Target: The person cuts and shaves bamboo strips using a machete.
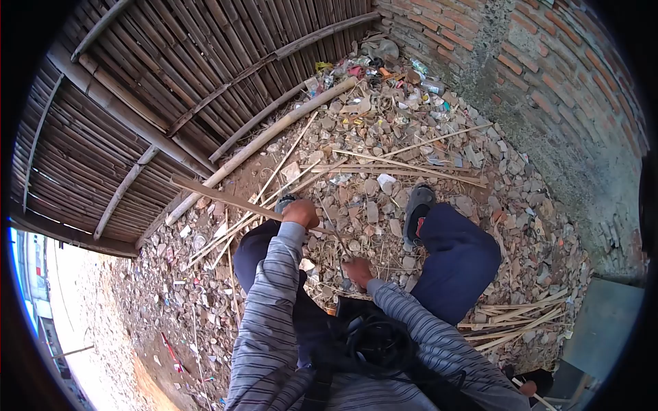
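Note:
My left hand [301, 214] is closed around a long flat bamboo strip [223, 197], which slants up to the left towards the woven wall. Lower and to the right, my right hand [358, 272] is wrapped round the handle of a knife [337, 236]. The knife's thin dark blade points up and leftward, close to the near end of the strip; I cannot tell whether they touch. Between and beyond my feet, several thin split bamboo strips [411, 169] lie crossed on the rubble. My fingers hide the knife's handle.
A bamboo wall [205, 68] stands at the left, with a thick bamboo pole [274, 144] along its foot. A brick wall [541, 89] rises at the right. Litter [411, 82] fills the far corner. More split strips [514, 318] lie right of my leg, near a grey panel [603, 329].

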Motion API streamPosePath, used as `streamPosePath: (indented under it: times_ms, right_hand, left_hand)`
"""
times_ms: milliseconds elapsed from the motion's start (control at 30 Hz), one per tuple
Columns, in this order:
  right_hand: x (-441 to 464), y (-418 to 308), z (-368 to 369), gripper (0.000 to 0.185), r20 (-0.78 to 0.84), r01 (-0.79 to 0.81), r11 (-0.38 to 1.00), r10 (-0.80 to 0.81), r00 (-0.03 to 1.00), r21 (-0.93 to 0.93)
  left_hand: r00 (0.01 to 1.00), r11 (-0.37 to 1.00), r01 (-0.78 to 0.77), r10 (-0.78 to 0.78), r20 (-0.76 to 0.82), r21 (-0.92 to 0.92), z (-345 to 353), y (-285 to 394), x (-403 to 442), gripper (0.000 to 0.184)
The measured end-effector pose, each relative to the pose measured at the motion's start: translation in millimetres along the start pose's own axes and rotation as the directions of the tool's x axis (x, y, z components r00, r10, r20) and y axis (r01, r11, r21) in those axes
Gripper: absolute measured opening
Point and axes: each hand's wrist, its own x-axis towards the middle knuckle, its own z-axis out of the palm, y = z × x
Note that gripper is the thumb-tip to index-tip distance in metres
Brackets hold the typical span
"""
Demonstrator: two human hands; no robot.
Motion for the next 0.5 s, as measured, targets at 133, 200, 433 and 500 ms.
streamPosePath:
  times_ms: [133, 200, 433, 500]
  right_hand:
    - [10.5, -37.1, -30.2, 0.04, -0.055, -0.242, 0.873, 0.292, 0.955, 0.423]
    - [5.8, -53.6, -50.0, 0.041, 0.005, -0.354, 0.751, 0.423, 0.906, 0.557]
    - [-9.9, 57.7, 17.1, 0.027, 0.251, -0.641, 0.618, 0.602, 0.758, 0.455]
    - [-1.3, 48.7, 14.1, 0.023, 0.23, -0.5, 0.618, 0.466, 0.854, 0.606]
  left_hand:
    - [0.999, 0.998, -0.016, 0.018, -0.041, 0.066, -13.2, 15.0, -26.9, 0.032]
    - [0.998, 0.998, -0.039, 0.042, -0.047, 0.047, -12.5, 15.1, -24.5, 0.031]
    - [1.0, 0.999, -0.002, 0.003, -0.028, 0.037, -2.1, 4.9, -10.8, 0.031]
    - [0.999, 0.999, -0.009, 0.011, -0.05, 0.053, -3.3, 7.8, -10.0, 0.031]
